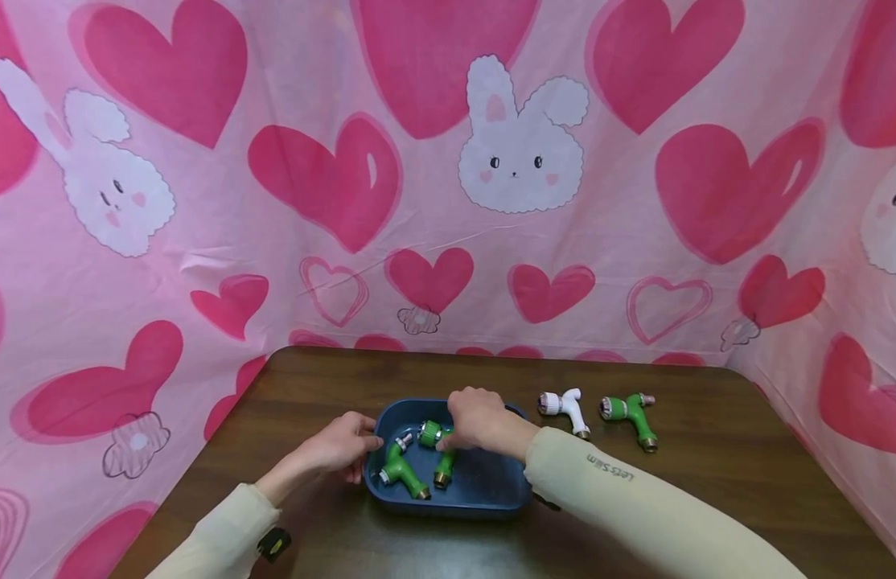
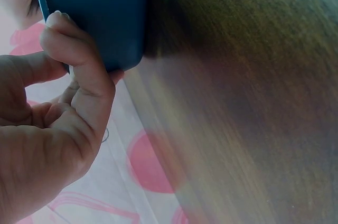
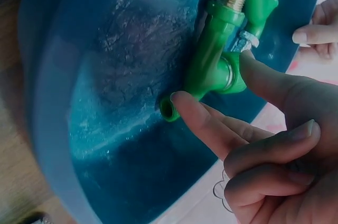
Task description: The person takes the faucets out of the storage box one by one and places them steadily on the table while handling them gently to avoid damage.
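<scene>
A dark blue plastic bin (image 1: pixel 491 505) stands on the table with two green faucets inside. My left hand (image 1: pixel 343 442) holds the bin's left end, thumb and fingers pinching its rim in the left wrist view. Over the bin, my right hand (image 1: pixel 482 420) pinches the green faucet with a knob (image 3: pixel 208 68). Its thumb is at the knob side and the index fingertip at the spout opening; the other fingers are bent. To the left in the bin lies the second green faucet (image 1: pixel 400 469), with a silvery fitting and a brass threaded end.
On the table (image 1: pixel 716 498), right of the bin, lie a white faucet (image 1: pixel 566 408) and another green faucet (image 1: pixel 632 416), both with knobs. A pink cloth (image 1: pixel 433 225) with hearts and rabbits hangs behind and along the sides.
</scene>
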Demonstrator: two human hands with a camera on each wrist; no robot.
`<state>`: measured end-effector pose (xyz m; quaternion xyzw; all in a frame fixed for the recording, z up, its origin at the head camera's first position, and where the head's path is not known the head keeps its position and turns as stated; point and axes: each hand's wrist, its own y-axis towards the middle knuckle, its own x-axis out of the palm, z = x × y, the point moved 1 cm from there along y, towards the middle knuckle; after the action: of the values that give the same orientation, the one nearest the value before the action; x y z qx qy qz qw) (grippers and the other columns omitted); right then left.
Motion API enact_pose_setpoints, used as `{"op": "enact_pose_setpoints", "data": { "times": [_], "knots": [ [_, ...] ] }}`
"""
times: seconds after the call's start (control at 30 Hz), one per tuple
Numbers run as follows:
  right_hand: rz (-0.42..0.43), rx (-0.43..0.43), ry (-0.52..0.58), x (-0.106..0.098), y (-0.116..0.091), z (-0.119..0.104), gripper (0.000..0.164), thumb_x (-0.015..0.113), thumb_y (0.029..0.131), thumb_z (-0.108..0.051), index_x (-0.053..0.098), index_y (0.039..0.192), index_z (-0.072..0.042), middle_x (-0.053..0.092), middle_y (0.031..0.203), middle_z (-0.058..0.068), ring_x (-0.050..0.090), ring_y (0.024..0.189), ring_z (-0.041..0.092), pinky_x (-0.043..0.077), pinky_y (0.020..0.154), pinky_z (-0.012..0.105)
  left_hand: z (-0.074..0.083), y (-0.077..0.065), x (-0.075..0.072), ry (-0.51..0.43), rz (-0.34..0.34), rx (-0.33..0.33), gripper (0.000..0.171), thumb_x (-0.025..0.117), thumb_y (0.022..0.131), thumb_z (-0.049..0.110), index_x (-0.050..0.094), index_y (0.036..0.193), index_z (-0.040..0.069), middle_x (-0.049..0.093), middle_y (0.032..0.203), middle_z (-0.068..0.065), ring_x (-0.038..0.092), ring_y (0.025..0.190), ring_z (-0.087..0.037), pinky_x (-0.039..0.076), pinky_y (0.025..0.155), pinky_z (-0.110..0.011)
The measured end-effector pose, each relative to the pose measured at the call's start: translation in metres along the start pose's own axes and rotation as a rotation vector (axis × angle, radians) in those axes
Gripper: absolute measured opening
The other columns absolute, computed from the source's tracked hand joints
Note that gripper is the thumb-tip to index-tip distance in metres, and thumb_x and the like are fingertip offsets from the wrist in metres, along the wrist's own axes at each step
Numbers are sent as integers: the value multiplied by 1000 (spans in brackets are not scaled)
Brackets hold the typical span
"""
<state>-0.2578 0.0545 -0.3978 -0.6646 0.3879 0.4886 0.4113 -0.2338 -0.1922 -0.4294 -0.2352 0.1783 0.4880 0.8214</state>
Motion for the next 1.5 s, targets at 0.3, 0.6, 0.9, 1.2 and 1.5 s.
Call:
{"op": "enact_pose_setpoints", "data": {
  "times": [0.3, 0.6, 0.9, 1.2, 1.5],
  "knots": [
    [-17, -12, 0, 8, 5, -3, 51, 90, 80, -48, 75, 108, -9, 60, 76, -1, 57, 70, 17, 56, 64, 33, 2, -2, 1, 9, 5, 5, 34, 60, 106, 6, 59, 133, -13, 60, 58, -9, 56, 42, -11, 55, 45, -28],
    [-30, -23, -8, 14, 7, -6, 51, 91, 80, -50, 74, 105, -9, 59, 75, -1, 57, 69, 16, 54, 63, 32, -1, 0, 1, 6, -7, 6, 37, 60, 106, 6, 57, 136, -14, 61, 58, -8, 56, 42, -11, 55, 45, -28],
    [-26, -20, -84, 17, 11, -9, 54, 92, 77, -53, 75, 106, -11, 62, 80, -1, 57, 71, 16, 54, 64, 32, -1, -1, 3, 7, 2, -2, 40, 61, 105, 6, 54, 140, -15, 61, 58, -9, 57, 42, -11, 55, 46, -29],
    [-21, -13, -52, 18, 8, -9, 54, 94, 75, -51, 74, 104, -10, 60, 78, -1, 57, 70, 16, 53, 62, 33, 1, -3, 3, 14, -2, 7, 37, 60, 106, 6, 57, 136, -14, 60, 58, -8, 56, 42, -11, 54, 45, -27],
    [-30, -39, -12, 17, 7, -6, 51, 96, 74, -44, 74, 106, -10, 62, 82, -1, 58, 72, 17, 56, 68, 35, 0, -2, 2, 3, -5, 21, 34, 61, 106, 6, 59, 133, -13, 61, 58, -9, 57, 43, -12, 55, 45, -28]
  ]
}}
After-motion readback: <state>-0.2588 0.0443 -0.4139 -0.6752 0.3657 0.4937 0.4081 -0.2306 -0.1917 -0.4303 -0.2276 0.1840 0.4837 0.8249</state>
